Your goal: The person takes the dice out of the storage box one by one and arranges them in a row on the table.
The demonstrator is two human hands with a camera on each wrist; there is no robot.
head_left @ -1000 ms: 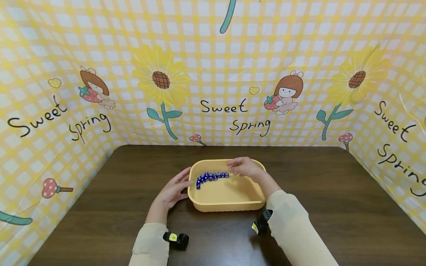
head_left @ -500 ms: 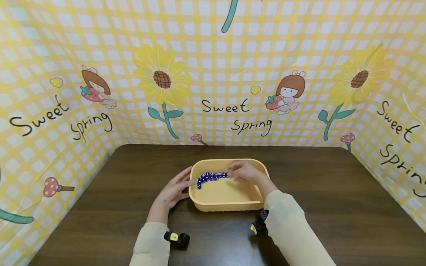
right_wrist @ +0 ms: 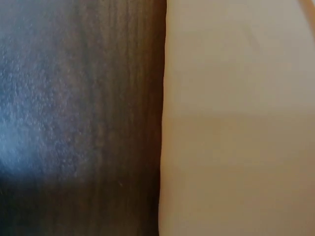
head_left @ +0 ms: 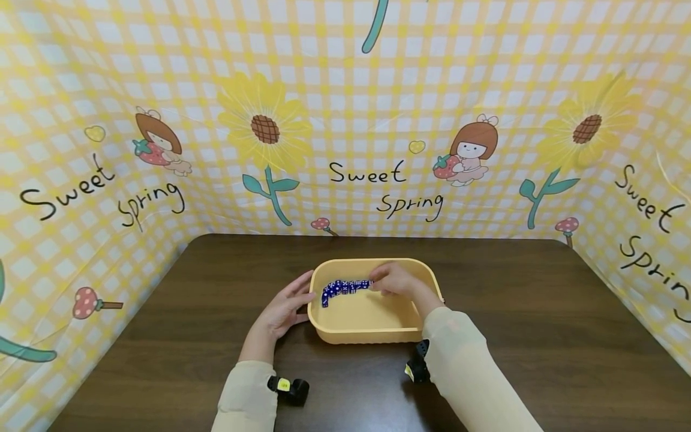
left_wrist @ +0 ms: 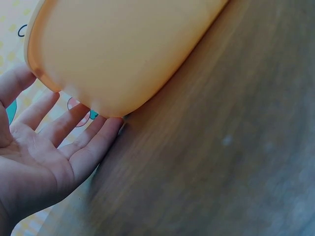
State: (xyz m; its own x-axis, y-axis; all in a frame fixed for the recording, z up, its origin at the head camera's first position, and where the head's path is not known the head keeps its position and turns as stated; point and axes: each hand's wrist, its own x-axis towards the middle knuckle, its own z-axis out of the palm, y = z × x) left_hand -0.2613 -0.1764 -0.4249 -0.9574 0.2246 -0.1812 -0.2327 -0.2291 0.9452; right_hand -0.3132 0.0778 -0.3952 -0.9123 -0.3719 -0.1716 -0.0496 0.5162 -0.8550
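Note:
A row of small dark blue dice with white pips (head_left: 345,287) lies inside a yellow plastic tray (head_left: 367,330), bending toward me at its left end. My right hand (head_left: 398,280) reaches over into the tray. Its thumb and fingers pinch the die at the row's right end, which they partly cover. At the tray's left side my left hand (head_left: 282,310) rests with extended fingers against the outer wall and rim. The left wrist view shows those fingertips (left_wrist: 81,112) touching the tray's outside. In the right wrist view, only the tray's wall (right_wrist: 236,118) and the tabletop appear; the hand is hidden.
The tray stands on a dark brown wooden table (head_left: 227,264). A yellow-checked cloth (head_left: 356,120) with flower prints hangs behind the table and along both sides. Each sleeve carries a black wrist camera (head_left: 294,391) near the table's front.
My right hand has lowered from just above the row's right end, and its fingertips have closed there. The left hand keeps its place against the tray. The whole head view has drifted slightly.

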